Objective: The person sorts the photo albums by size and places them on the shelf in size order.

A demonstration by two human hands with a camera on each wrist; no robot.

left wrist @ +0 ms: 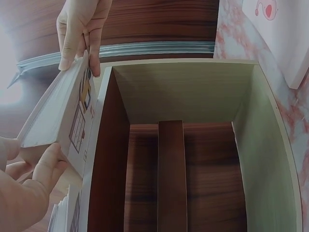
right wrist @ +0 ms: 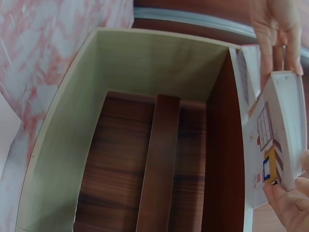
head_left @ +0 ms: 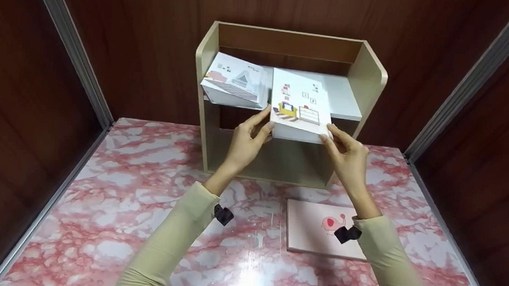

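Observation:
A thick white book (head_left: 301,92) with a yellow chair and a dresser drawn on its cover lies tilted at the upper board of a small wooden shelf (head_left: 371,75), its near end sticking out past the front edge. My left hand (head_left: 246,142) pinches the book's near left corner between thumb and fingers. At the near right corner my right hand (head_left: 351,157) holds it the same way. Left of it, a second white book (head_left: 236,80) with a pink and grey picture leans on the same board. In the left wrist view the held book's page edges (left wrist: 53,106) show between both hands.
The shelf's lower compartment (head_left: 275,163) is open at the front. On the red-and-white marbled table (head_left: 143,175) lies a flat pink book or box (head_left: 306,238) with an elephant, partly under my right forearm. Dark wood-look panels (head_left: 131,38) stand behind and at both sides.

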